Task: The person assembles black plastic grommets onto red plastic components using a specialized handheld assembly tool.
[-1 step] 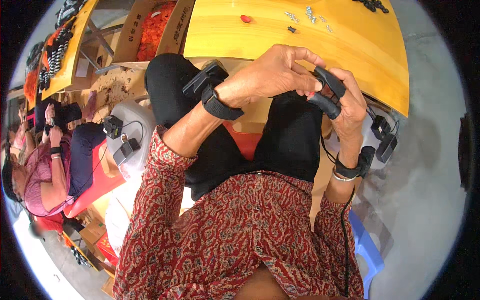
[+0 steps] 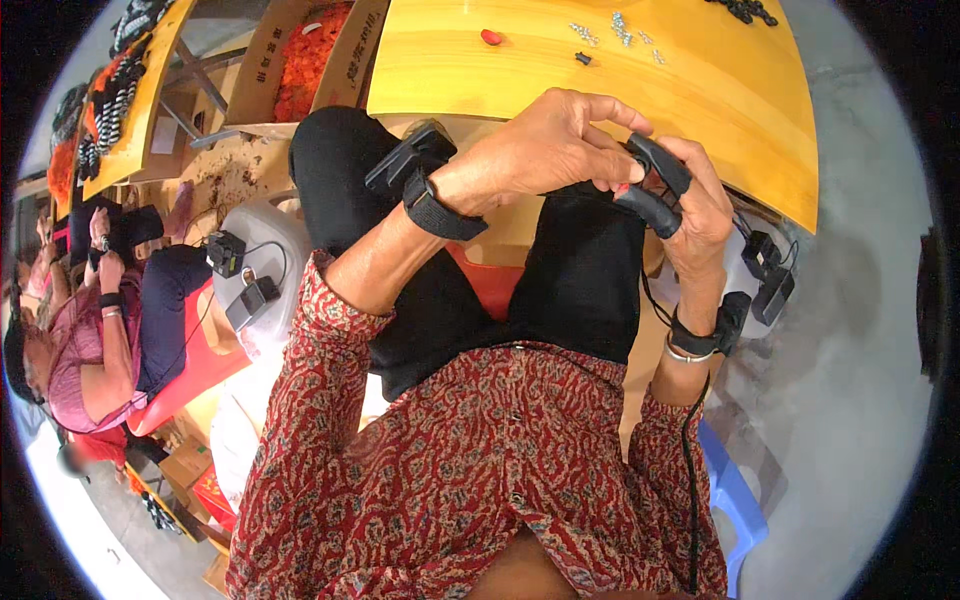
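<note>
Desk [image 2: 460,75]: big, yellow. Near edge runs in front of the knees, right edge borders gray floor [image 2: 850,120]; broad stretch of yellow surface between near edge and small bits, room for moving there. Second desk [image 2: 165,60], far left, loaded with striped and orange stuff [image 2: 105,105].

Box [image 2: 255,65]: cardboard, open top, against main desk's left edge; holds a pile of orange-red pieces [image 2: 312,70], walls rise around them. Small carton [image 2: 187,462], lower left, contents can't be made out.

Left hand [image 2: 570,150]: fingers bent, tips touching the black part; whether they pinch it or the red bit, can't tell. Right hand [image 2: 697,210]: curled, gripping the black part [image 2: 662,165]. Part is curved, at the desk's near edge, between both hands; one piece or two, can't tell.

Black cluster [image 2: 745,10] by desk's far right corner. Silver bits [image 2: 620,32] scattered near far side. Red piece [image 2: 491,38] left of them, black bit [image 2: 583,59] just below. Red bit [image 2: 621,190] at left fingertips.
</note>
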`<state>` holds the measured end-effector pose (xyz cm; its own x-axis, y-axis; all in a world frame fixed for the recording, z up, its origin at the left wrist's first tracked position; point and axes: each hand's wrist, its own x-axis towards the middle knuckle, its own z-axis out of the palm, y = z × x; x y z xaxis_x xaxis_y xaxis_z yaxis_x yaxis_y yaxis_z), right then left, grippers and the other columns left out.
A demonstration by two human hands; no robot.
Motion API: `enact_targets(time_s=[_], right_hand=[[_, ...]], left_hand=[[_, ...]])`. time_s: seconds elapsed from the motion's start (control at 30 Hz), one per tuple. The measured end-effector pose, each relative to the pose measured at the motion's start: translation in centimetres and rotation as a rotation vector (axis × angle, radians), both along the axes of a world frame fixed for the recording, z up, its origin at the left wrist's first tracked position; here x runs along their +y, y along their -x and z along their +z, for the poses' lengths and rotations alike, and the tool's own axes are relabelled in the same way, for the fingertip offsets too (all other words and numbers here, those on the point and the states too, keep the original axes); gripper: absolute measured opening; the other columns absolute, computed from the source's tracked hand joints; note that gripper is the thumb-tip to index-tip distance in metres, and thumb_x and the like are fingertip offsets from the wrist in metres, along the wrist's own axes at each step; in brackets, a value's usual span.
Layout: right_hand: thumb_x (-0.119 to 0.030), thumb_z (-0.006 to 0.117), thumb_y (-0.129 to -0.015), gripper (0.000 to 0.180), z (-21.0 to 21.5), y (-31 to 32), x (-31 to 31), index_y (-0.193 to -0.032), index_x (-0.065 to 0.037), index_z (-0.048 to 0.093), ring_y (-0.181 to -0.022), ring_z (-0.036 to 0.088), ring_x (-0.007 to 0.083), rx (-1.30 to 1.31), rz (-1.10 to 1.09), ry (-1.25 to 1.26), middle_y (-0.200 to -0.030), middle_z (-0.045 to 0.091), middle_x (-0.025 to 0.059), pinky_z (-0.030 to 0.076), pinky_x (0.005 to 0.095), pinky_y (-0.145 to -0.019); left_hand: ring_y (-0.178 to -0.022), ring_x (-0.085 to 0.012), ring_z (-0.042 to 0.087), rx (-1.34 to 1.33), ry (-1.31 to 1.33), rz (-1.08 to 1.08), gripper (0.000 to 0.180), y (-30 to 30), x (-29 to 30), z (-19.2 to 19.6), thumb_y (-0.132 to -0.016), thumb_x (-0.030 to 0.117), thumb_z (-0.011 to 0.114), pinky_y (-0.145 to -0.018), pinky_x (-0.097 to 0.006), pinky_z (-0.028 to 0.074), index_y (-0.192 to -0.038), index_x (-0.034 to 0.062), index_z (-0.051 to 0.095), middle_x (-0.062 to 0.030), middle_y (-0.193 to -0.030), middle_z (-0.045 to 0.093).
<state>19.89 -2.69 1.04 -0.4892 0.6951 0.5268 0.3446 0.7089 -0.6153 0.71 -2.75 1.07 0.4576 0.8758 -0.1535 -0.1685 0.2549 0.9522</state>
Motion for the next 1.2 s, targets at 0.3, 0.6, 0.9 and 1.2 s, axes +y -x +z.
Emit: enact_targets(time_s=[0.3,0.6,0.9,1.2], right_hand=[[-0.006,0.073,-0.07,0.026,-0.2,-0.3,0.2,-0.092,0.003,0.063,-0.076,0.062,0.0211,-0.06,-0.025,-0.104,-0.091,0.062,0.0104,0.05,0.0276,-0.064],[-0.011,0.076,-0.069,0.029,0.1,-0.4,-0.4,-0.091,0.004,0.063,-0.077,0.061,0.0207,-0.02,-0.089,-0.02,-0.091,0.062,0.0098,0.048,0.0267,-0.067],[-0.011,0.074,-0.072,0.026,-0.6,-0.2,-0.8,-0.091,0.004,0.064,-0.078,0.06,0.0187,0.057,-0.097,0.009,-0.091,0.063,0.0094,0.047,0.0263,-0.068],[-0.011,0.075,-0.07,0.029,-0.9,-0.1,-1.2,-0.093,0.003,0.065,-0.076,0.061,0.019,0.044,-0.141,-0.029,-0.09,0.062,0.0108,0.049,0.0263,-0.065]], left_hand=[[-0.07,-0.007,0.057,-0.025,-0.025,0.013,0.039,-0.4,-0.2,-0.2,-0.087,0.011,0.061,-0.066,-0.02,0.047,-0.123,-0.001,0.054,-0.0015,-0.078,0.064],[-0.07,-0.0073,0.058,-0.096,0.005,0.0,0.031,-0.5,-0.4,0.1,-0.091,0.018,0.056,-0.068,-0.021,0.048,-0.118,0.0006,0.059,-0.0017,-0.078,0.063],[-0.076,-0.0064,0.059,-0.193,0.118,0.014,0.031,-1.0,-0.5,-0.8,-0.086,0.008,0.062,-0.074,-0.02,0.05,-0.117,0.0036,0.06,-0.0019,-0.091,0.066],[-0.081,-0.0064,0.059,-0.207,0.122,0.034,0.031,-1.2,-0.9,-0.7,-0.087,0.007,0.06,-0.078,-0.02,0.05,-0.118,0.0043,0.06,-0.0027,-0.096,0.066]])
